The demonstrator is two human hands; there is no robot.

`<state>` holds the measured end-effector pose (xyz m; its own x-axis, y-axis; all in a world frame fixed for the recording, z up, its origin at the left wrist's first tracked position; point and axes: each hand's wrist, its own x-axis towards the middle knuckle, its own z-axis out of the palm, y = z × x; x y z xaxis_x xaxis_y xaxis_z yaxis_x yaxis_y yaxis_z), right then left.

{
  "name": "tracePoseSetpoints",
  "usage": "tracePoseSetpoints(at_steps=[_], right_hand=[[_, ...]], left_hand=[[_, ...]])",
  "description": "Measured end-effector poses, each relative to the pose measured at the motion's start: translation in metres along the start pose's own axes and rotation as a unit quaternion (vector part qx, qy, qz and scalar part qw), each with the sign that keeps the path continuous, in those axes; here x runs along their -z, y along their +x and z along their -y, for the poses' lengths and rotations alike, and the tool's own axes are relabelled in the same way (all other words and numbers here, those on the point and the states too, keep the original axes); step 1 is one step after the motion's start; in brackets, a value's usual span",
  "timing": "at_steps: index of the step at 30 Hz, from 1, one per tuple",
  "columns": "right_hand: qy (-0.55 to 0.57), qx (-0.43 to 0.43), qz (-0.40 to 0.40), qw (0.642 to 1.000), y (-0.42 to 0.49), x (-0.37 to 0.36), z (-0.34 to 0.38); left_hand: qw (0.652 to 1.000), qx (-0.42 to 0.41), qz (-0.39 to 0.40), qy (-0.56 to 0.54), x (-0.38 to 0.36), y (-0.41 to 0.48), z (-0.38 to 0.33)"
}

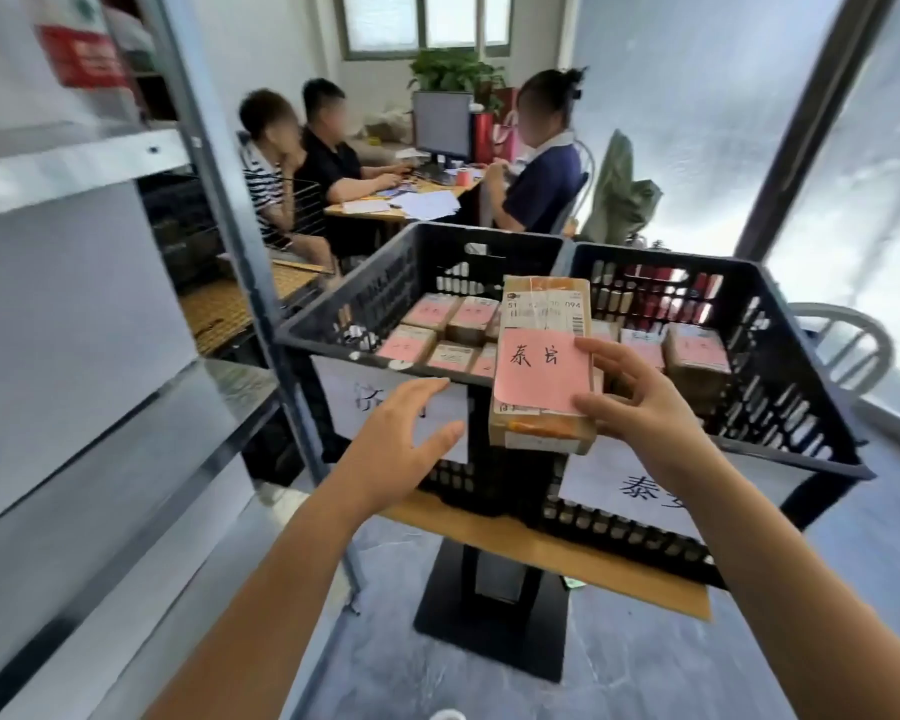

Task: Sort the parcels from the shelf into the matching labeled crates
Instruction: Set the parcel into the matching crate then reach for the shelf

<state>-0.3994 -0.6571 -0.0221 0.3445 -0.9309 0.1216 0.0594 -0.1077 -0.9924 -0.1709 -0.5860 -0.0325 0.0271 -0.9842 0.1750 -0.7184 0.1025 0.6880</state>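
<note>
My right hand grips a brown cardboard parcel with a pink handwritten label, holding it up in front of two black plastic crates. The left crate and the right crate each hold several small parcels with pink labels. Each crate has a white paper label on its front; the right crate's label is partly covered by my arm. My left hand hovers with spread fingers just left of the parcel, in front of the left crate's label, holding nothing.
A grey metal shelf with a dark upright post fills the left side. The crates rest on a wooden board atop a black pedestal. Three people sit at a desk behind. A white chair stands at right.
</note>
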Motion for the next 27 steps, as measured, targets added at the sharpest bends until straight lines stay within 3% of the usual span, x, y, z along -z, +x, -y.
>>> tracePoseSetpoints(at_steps=[10,21,27], right_hand=[[-0.016,-0.064,-0.159,0.985,0.070,0.109,0.001],[-0.039,-0.217,-0.221,0.950,0.110,0.172,-0.054],[-0.039,-0.290,-0.186,0.938,0.140,0.193,-0.079]], left_hand=[[0.986,-0.124,0.111,0.028,-0.042,0.133,-0.019],[0.951,-0.197,0.204,0.121,-0.085,0.226,-0.017],[0.944,-0.203,0.229,0.127,-0.102,0.252,-0.036]])
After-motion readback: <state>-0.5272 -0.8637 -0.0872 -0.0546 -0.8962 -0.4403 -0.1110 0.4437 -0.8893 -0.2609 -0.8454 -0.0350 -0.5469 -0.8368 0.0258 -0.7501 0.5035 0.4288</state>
